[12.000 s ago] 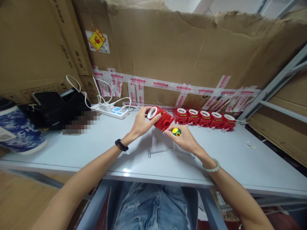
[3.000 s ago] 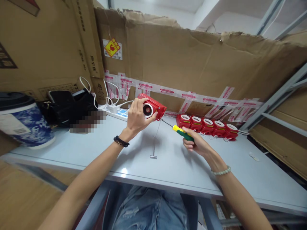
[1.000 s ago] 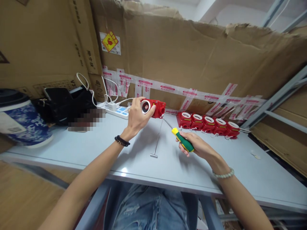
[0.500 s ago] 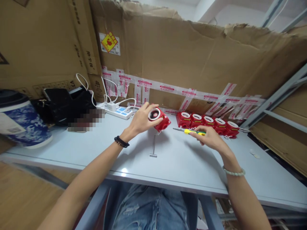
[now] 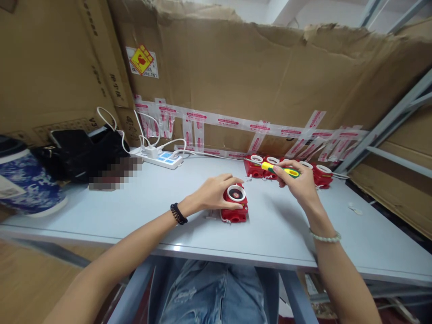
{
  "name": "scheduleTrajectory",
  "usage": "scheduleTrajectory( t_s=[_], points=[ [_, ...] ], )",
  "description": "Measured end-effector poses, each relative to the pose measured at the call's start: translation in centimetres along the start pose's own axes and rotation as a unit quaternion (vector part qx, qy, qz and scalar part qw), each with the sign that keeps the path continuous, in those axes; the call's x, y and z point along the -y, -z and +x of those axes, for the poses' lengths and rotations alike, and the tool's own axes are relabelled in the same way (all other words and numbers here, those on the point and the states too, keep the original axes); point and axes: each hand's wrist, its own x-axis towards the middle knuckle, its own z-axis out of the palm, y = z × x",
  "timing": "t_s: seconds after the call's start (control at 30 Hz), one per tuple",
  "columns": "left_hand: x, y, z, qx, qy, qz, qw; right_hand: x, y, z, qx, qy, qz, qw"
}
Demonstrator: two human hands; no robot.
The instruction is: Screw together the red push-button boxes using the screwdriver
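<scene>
On the table's near middle, a red box-shaped housing with a white ring around a black round centre sits upright. My left hand wraps it from the left, fingers behind and thumb across the front. My right hand is raised to the right, closed around the yellow-and-green handle of a screwdriver. Its thin shaft points left, over a row of similar red housings with white rings; my hand hides part of that row. A small metal T-shaped tool lies partly hidden under my left hand.
A white power strip with plugs and cables lies at the back left. Left of it are a black bag, a phone and a blue-white cup. Cardboard walls the back; a metal shelf frame stands right.
My left hand has brought the red housing nearer and down onto the table, turning it upright. My right hand has lifted the screwdriver slightly. The view has shifted a little.
</scene>
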Motion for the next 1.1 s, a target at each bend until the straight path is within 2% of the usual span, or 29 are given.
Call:
scheduleTrajectory(
  t_s=[0.13, 0.23, 0.33, 0.47, 0.7, 0.8, 0.97, 1.1],
  points=[
    [0.0, 0.8, -0.1, 0.009, 0.007, -0.027, 1.0, 0.1, -0.3, -0.2, 0.015, 0.005, 0.003, 1.0],
    [1.1, 2.1, -0.1, -0.029, 0.056, -0.049, 0.997, 0.2, -0.5, -0.4, -0.006, 0.011, -0.018, 1.0],
    [2.8, 2.5, -0.2, -0.067, 0.093, -0.053, 0.992, 0.2, -0.9, -0.7, -0.052, 0.056, -0.069, 0.995],
    [3.8, 1.7, -0.3, -0.008, 0.073, -0.039, 0.997, 0.0, -1.6, -1.0, -0.084, 0.11, -0.105, 0.985],
    [2.0, 0.9, -0.3, 0.107, 0.03, -0.124, 0.986, 0.0, -2.0, -1.2, -0.154, 0.147, -0.105, 0.971],
    [1.6, 0.6, -0.3, 0.133, 0.015, -0.135, 0.982, 0.2, -1.7, -1.3, -0.173, 0.157, -0.092, 0.968],
    [1.4, 0.3, 0.0, 0.094, 0.03, -0.107, 0.989, 0.3, -1.2, -0.8, -0.232, 0.153, 0.018, 0.961],
    [1.9, 0.3, 0.2, 0.003, 0.125, -0.044, 0.991, 0.0, -1.2, -0.9, -0.214, 0.099, 0.171, 0.957]
  ],
)
